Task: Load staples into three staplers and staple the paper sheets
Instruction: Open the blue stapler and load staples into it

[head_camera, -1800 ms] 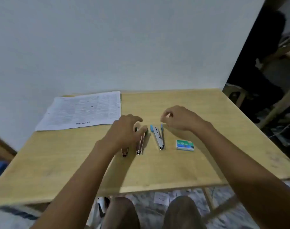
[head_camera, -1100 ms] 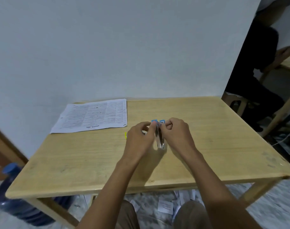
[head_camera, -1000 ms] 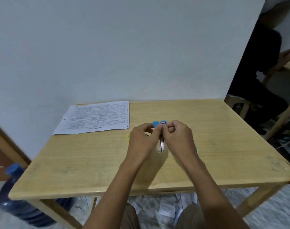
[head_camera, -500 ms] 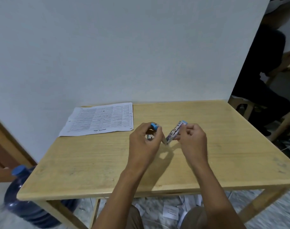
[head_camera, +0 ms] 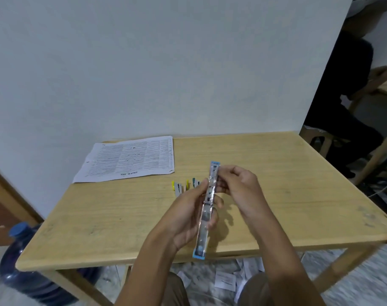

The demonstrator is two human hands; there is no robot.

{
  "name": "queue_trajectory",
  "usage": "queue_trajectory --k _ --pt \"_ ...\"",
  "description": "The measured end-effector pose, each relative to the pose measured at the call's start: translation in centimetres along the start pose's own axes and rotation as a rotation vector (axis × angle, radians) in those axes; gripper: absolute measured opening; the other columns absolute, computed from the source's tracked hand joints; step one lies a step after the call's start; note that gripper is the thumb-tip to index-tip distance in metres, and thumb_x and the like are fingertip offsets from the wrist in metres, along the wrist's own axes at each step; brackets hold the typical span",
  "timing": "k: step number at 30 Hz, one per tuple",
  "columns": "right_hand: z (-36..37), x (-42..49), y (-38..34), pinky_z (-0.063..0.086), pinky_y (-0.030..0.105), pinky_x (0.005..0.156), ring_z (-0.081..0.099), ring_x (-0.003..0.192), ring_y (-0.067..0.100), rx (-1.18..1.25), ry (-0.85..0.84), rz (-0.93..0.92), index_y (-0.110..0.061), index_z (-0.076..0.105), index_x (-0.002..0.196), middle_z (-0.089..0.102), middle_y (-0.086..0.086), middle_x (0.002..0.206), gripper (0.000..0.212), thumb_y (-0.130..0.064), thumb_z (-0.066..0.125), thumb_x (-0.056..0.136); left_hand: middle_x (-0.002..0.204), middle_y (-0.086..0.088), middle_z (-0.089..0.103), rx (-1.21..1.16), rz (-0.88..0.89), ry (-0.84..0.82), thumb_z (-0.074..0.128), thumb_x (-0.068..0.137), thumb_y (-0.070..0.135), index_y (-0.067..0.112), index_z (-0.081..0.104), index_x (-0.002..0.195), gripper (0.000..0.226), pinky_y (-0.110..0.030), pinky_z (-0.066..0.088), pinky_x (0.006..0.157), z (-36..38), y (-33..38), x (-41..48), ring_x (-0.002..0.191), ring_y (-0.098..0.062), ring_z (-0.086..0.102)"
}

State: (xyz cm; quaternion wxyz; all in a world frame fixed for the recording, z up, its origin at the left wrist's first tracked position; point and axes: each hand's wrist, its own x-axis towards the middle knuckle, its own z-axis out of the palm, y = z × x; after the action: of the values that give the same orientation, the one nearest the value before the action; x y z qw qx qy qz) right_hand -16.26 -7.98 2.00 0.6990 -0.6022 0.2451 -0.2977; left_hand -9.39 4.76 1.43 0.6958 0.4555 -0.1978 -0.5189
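Both grips clamp the blue-tipped metal stapler (head_camera: 206, 208): left hand (head_camera: 188, 219) lower, right hand (head_camera: 238, 188) upper. Swung fully open, its long axis runs from the counter's (head_camera: 113, 217) near edge toward the far edge.

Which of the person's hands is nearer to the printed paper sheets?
Left. The left hand lies toward the paper sheets while holding the opened blue stapler; the right hand sits on the stapler's far side.

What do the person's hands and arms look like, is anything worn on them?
Both arms are bare right up to the bottom of the picture: no sleeves in view. The left hand and right hand wear no gloves, and no watch, ring or bracelet shows on either hand or wrist.
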Motion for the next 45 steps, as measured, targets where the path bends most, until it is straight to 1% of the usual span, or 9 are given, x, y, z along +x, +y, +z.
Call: queue_trajectory --k 3,7,11,14,18,24,32,40,45 --pt "0.9 -0.8 0.6 0.056 0.028 0.064 0.070 0.069 0.009 -0.249 0.117 -0.265 -0.026 0.065 0.100 0.071 -0.008 0.083 0.007 -0.024 0.067 0.093 0.059 0.001 0.048 -0.134 0.067 0.075 0.043 0.099 0.041 0.011 0.056 0.097 0.033 -0.017 0.021 0.033 0.7 -0.3 0.4 0.030 -0.007 0.030" --pt "0.9 -1.9 1.0 0.051 0.023 0.073 0.065 0.082 0.003 -0.563 0.080 -0.579 -0.032 0.070 0.111 0.068 -0.016 0.097 0.018 -0.026 0.064 0.095 0.058 0.001 0.040 -0.184 0.087 0.104 0.041 0.102 0.040 0.013 0.054 0.083 0.036 -0.018 0.020 0.033 0.7 -0.3 0.5 0.031 -0.007 0.027" --pt "1.1 -2.3 0.6 0.054 0.036 0.071 0.065 0.079 0.008 -0.707 0.079 -0.681 -0.024 0.072 0.111 0.069 -0.010 0.097 0.019 -0.024 0.065 0.094 0.056 0.002 0.045 -0.114 0.097 0.145 0.042 0.102 0.042 0.011 0.054 0.082 0.040 -0.021 0.020 0.037 0.9 -0.3 0.4 0.033 -0.008 0.029" --pt "1.1 -2.4 0.0 0.055 0.037 0.067 0.065 0.077 0.008 -0.765 0.089 -0.717 -0.025 0.072 0.108 0.068 -0.012 0.099 0.017 -0.026 0.066 0.092 0.056 0.002 0.046 -0.081 0.100 0.165 0.044 0.102 0.042 0.009 0.053 0.094 0.035 -0.021 0.022 0.038 0.9 -0.1 0.2 0.034 -0.008 0.030" --pt "1.1 -2.4 -0.6 0.053 0.035 0.062 0.064 0.072 0.009 -0.848 0.054 -0.769 -0.025 0.071 0.099 0.067 -0.013 0.095 0.010 -0.027 0.065 0.092 0.057 0.002 0.044 -0.046 0.129 0.185 0.045 0.102 0.039 0.010 0.057 0.092 0.033 -0.021 0.022 0.038 0.8 0.3 0.1 0.036 -0.008 0.030" --pt "0.3 -2.7 -0.3 0.048 0.027 0.054 0.058 0.067 0.006 -0.857 -0.005 -0.811 -0.025 0.068 0.090 0.062 -0.014 0.085 0.005 -0.030 0.065 0.089 0.056 0.003 0.043 -0.073 0.146 0.242 0.046 0.101 0.039 0.015 0.066 0.069 0.045 -0.019 0.021 0.036 1.0 0.0 0.1 0.037 -0.006 0.031" --pt "-0.5 -2.0 0.8 0.053 0.033 0.068 0.067 0.088 0.011 -0.690 -0.105 -0.849 -0.012 0.072 0.091 0.070 -0.007 0.095 0.004 -0.012 0.072 0.087 0.055 0.003 0.045 -0.055 0.147 0.252 0.048 0.101 0.034 0.011 0.058 0.090 0.027 -0.018 0.025 0.037 0.8 -0.2 0.1 0.041 -0.006 0.034" --pt "-0.3 -1.5 1.5 0.051 0.032 0.059 0.067 0.084 0.009 -0.608 -0.127 -0.840 -0.015 0.070 0.086 0.070 -0.008 0.091 0.007 -0.009 0.073 0.084 0.057 0.008 0.051 0.101 0.142 0.268 0.047 0.102 0.036 0.013 0.058 0.095 0.027 -0.018 0.029 0.041 0.4 0.0 -0.1 0.045 -0.006 0.037" --pt "-0.3 -2.4 2.0 0.051 0.023 0.064 0.064 0.074 0.008 -0.538 -0.175 -0.841 -0.012 0.067 0.079 0.067 -0.005 0.085 0.012 -0.003 0.074 0.078 0.051 0.004 0.050 0.025 0.140 0.356 0.048 0.102 0.036 0.010 0.060 0.088 0.032 -0.019 0.030 0.038 0.4 0.0 0.0 0.042 -0.007 0.037"
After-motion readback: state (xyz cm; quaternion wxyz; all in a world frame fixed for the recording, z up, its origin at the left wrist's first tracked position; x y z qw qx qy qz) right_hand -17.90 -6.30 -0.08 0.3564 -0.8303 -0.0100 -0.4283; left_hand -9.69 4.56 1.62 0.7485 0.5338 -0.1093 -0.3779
